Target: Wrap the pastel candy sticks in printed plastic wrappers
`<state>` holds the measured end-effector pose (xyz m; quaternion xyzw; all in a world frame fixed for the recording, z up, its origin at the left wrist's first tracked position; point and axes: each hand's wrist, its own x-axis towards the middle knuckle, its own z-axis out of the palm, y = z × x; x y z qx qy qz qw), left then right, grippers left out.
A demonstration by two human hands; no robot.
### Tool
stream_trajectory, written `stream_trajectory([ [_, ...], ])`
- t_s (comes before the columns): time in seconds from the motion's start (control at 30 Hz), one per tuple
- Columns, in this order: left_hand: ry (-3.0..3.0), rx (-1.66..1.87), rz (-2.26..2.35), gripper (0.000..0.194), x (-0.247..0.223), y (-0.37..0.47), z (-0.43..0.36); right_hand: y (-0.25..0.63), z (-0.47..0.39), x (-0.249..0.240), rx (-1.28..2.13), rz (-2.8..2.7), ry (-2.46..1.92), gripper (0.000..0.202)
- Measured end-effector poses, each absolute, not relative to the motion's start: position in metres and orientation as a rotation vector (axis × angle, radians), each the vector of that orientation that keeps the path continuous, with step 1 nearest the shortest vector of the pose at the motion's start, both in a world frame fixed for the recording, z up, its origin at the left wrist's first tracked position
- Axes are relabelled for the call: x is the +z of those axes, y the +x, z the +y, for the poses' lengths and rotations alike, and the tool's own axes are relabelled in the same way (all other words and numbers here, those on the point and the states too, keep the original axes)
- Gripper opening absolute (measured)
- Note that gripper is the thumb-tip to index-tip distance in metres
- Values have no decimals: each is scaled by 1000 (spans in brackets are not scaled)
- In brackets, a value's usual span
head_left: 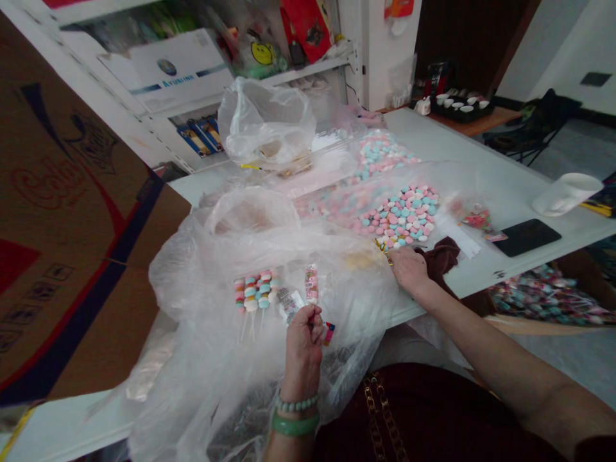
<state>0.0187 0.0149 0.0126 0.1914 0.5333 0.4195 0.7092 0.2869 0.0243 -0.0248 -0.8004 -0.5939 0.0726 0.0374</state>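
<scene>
My left hand (305, 326) is closed in a pinch on a small clear candy wrapper with pink print (312, 282). A silvery wrapper (289, 304) lies beside its fingers, and a small red and blue piece (329, 333) shows at its right. To the left, several marshmallow lollipops (253, 292) in pink, white and blue lie side by side on the plastic sheeting (192, 359). My right hand (410, 271) reaches to the candy pile, its fingertips closed at some gold twist ties (384, 250). Its grip is partly hidden.
Loose pink, white and blue candies (409, 212) lie on clear plastic across the table (510, 179). A black phone (527, 237), a brown cloth (441, 255) and a white cup (568, 194) are to the right. A large cardboard box (91, 269) stands at left; wrapped sweets (548, 295) fill a box below.
</scene>
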Motion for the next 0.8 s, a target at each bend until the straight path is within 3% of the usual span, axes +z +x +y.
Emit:
stream_trajectory([
  [0.4, 493, 934, 1085, 29, 3, 6, 14, 317, 2, 4, 250, -1722, -2404, 24],
  [0.57, 581, 903, 860, 28, 28, 17, 3, 281, -15, 31, 337, -1619, -1960, 19],
  [0.8, 881, 656, 936, 26, 49, 26, -4, 179, -31, 53, 6, -2318, -1577, 15],
])
